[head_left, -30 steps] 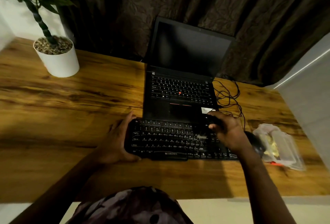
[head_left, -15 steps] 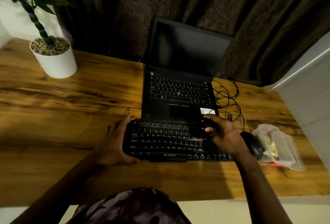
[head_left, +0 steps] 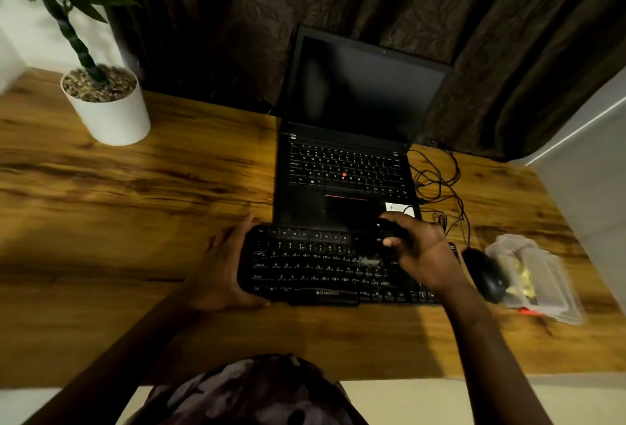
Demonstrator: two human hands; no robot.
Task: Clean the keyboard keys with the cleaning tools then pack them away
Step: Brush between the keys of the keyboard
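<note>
A black keyboard point(head_left: 311, 268) lies on the wooden desk point(head_left: 135, 207) in front of an open laptop point(head_left: 349, 167). My left hand point(head_left: 223, 265) holds the keyboard's left end, thumb along the front edge. My right hand point(head_left: 420, 251) hovers over the keyboard's right half and grips a small dark cleaning tool point(head_left: 386, 229), whose pale brush end point(head_left: 371, 260) touches the keys near the middle. The tool's shape is hard to make out in the dim light.
A black mouse point(head_left: 486, 273) sits right of the keyboard, with a clear plastic case point(head_left: 538, 275) beside it. Tangled cables point(head_left: 440, 187) lie right of the laptop. A white potted plant point(head_left: 108, 109) stands far left. A dark curtain hangs behind.
My right hand with the tool has shifted slightly left along the keys. My left hand keeps its hold on the keyboard's left end.
</note>
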